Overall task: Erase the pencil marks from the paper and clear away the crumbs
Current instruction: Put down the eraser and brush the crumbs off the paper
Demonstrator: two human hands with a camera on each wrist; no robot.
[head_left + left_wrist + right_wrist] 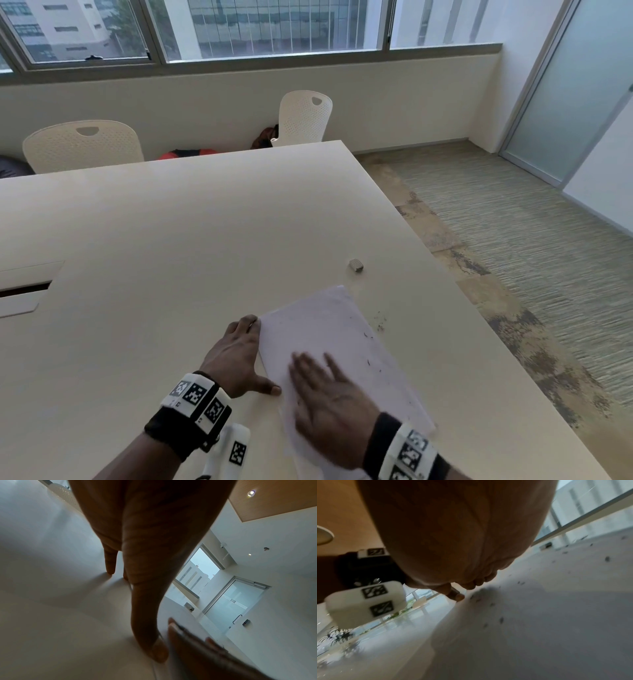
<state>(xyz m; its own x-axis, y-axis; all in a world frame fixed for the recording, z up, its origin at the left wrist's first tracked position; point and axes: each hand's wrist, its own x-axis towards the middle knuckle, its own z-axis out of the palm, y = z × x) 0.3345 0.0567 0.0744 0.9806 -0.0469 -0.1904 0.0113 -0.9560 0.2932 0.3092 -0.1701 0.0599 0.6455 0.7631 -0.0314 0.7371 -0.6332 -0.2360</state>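
A white sheet of paper [329, 335] lies near the table's right front, with dark eraser crumbs [368, 335] scattered along its right side and more crumbs [379, 323] on the table beside it. My right hand [325, 404] lies flat on the paper's near half, fingers straight and blurred by motion. My left hand [239, 356] rests flat on the table against the paper's left edge, thumb [157, 651] at the paper's edge. A small grey eraser [356, 265] sits beyond the paper. In the right wrist view crumbs [501, 619] dot the paper [539, 628].
The cream table [205, 240] ends at its right edge close to the paper, with carpet floor [513, 240] beyond. A cable hatch [24, 291] sits at the left. Two white chairs [82, 144] stand at the far side.
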